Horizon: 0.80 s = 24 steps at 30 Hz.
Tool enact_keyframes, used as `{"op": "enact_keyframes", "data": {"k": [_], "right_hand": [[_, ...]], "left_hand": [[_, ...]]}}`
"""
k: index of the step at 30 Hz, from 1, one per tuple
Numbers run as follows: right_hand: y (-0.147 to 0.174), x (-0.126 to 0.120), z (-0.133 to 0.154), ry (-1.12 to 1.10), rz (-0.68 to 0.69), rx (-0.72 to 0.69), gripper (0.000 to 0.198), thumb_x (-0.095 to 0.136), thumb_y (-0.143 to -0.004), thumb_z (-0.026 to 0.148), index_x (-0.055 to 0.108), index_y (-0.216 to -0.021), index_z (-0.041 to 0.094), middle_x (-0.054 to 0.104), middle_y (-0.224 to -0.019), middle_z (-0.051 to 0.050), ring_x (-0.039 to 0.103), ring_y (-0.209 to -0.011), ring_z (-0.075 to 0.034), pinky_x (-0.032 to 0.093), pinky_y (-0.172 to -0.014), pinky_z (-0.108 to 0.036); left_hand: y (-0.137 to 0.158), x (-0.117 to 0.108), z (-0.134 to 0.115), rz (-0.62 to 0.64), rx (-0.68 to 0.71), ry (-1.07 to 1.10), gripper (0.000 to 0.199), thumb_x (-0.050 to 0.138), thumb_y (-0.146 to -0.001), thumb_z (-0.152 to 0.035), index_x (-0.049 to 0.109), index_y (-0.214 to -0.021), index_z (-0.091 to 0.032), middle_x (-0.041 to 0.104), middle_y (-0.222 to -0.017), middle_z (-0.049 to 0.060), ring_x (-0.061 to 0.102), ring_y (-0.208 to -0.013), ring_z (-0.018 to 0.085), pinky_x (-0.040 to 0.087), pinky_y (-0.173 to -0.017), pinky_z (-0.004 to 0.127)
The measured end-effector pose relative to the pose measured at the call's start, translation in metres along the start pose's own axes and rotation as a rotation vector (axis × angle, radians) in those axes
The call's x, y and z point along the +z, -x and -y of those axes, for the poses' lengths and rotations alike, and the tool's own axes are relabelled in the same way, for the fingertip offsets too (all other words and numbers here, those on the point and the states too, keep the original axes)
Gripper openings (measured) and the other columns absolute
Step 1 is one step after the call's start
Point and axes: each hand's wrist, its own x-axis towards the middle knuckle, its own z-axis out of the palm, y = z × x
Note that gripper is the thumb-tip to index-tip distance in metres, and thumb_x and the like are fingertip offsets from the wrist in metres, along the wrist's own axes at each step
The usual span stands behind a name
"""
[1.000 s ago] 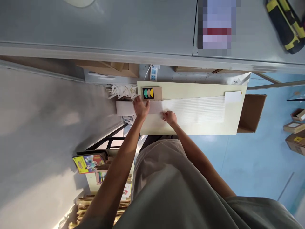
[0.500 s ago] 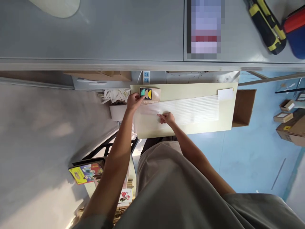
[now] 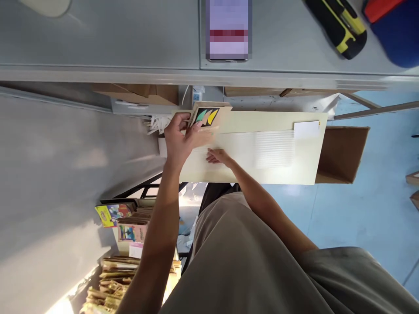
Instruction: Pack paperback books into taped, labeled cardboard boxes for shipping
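My left hand (image 3: 178, 141) grips a small book (image 3: 207, 117) by its left end, thumb on the cover. The tan cover carries a black block with green, tan and yellow shapes. The book is raised and tilted above the left part of a pale cream board (image 3: 304, 172). On that board lies a translucent ribbed plastic sheet (image 3: 275, 149). Just below the book, my right hand (image 3: 219, 157) is over the sheet's left part, fingers stretched out to the left. A white card (image 3: 306, 130) lies at the board's right end.
A grey tabletop (image 3: 131, 39) crosses the top, bearing a phone with a blurred screen (image 3: 229, 22) and a yellow-black utility knife (image 3: 343, 30). An open cardboard box (image 3: 343, 152) stands right of the board. Stacked packages (image 3: 111, 279) and colourful booklets (image 3: 114, 213) are at lower left.
My left hand has lifted the book off the board and tilted it. My right hand's fingers have straightened and moved slightly left. The camera view has shifted right.
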Motion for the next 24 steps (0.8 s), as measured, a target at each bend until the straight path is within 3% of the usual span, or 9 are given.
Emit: {"op": "enact_keyframes", "data": {"k": [3,7,10,13,16,20,24], "right_hand": [[0.039,-0.058,-0.017,-0.134,-0.024,-0.184,0.04,0.062,-0.118,0.055,0.081,-0.108,0.022,0.091,-0.12,-0.008,0.087,-0.106,-0.02,0.068,-0.097,-0.029],[0.116,-0.148,-0.06,-0.194,-0.192,-0.318,0.077,0.031,-0.117,0.081,0.076,-0.139,0.024,0.089,-0.129,-0.012,0.084,-0.123,-0.029,0.069,-0.103,-0.04],[0.165,-0.192,-0.092,-0.106,-0.391,-0.393,0.08,0.051,-0.109,0.085,0.071,-0.152,0.021,0.087,-0.135,-0.015,0.081,-0.123,-0.031,0.07,-0.102,-0.043],[0.188,-0.212,-0.112,0.04,-0.489,-0.43,0.082,0.062,-0.104,0.081,0.07,-0.157,0.018,0.087,-0.131,-0.013,0.08,-0.117,-0.031,0.071,-0.101,-0.043],[0.185,-0.223,-0.116,0.126,-0.518,-0.442,0.077,0.058,-0.107,0.075,0.072,-0.159,0.019,0.085,-0.136,-0.013,0.08,-0.117,-0.031,0.072,-0.103,-0.043],[0.156,-0.235,-0.104,0.164,-0.549,-0.464,0.071,0.057,-0.109,0.068,0.075,-0.157,0.018,0.08,-0.146,-0.017,0.081,-0.121,-0.032,0.071,-0.106,-0.042],[0.121,-0.243,-0.092,0.174,-0.575,-0.489,0.062,0.057,-0.11,0.061,0.078,-0.151,0.02,0.084,-0.139,-0.014,0.083,-0.112,-0.029,0.071,-0.103,-0.043]], "left_hand": [[0.037,0.038,-0.011,0.033,-0.135,0.18,0.051,0.084,-0.095,-0.071,0.071,-0.11,-0.024,0.078,-0.101,0.004,0.075,-0.097,0.02,0.061,-0.085,0.029],[0.093,0.126,-0.008,0.161,-0.46,0.429,0.057,0.092,-0.082,-0.073,0.071,-0.098,-0.022,0.075,-0.092,0.004,0.069,-0.087,0.018,0.057,-0.082,0.03],[0.13,0.194,-0.008,0.243,-0.694,0.496,0.058,0.097,-0.074,-0.068,0.071,-0.095,-0.021,0.074,-0.088,0.003,0.067,-0.083,0.018,0.053,-0.076,0.03],[0.15,0.241,-0.01,0.262,-0.804,0.522,0.058,0.1,-0.071,-0.066,0.072,-0.094,-0.02,0.075,-0.088,0.004,0.068,-0.083,0.02,0.052,-0.075,0.031],[0.15,0.261,-0.008,0.213,-0.761,0.479,0.053,0.099,-0.074,-0.063,0.071,-0.09,-0.021,0.073,-0.086,0.002,0.067,-0.083,0.019,0.051,-0.076,0.03],[0.132,0.266,0.003,0.126,-0.67,0.353,0.038,0.092,-0.085,-0.051,0.068,-0.085,-0.022,0.067,-0.08,0.0,0.063,-0.081,0.018,0.047,-0.074,0.028],[0.117,0.273,0.016,0.087,-0.68,0.266,0.024,0.087,-0.088,-0.038,0.073,-0.093,-0.019,0.072,-0.087,0.002,0.066,-0.085,0.019,0.049,-0.079,0.028]]}}
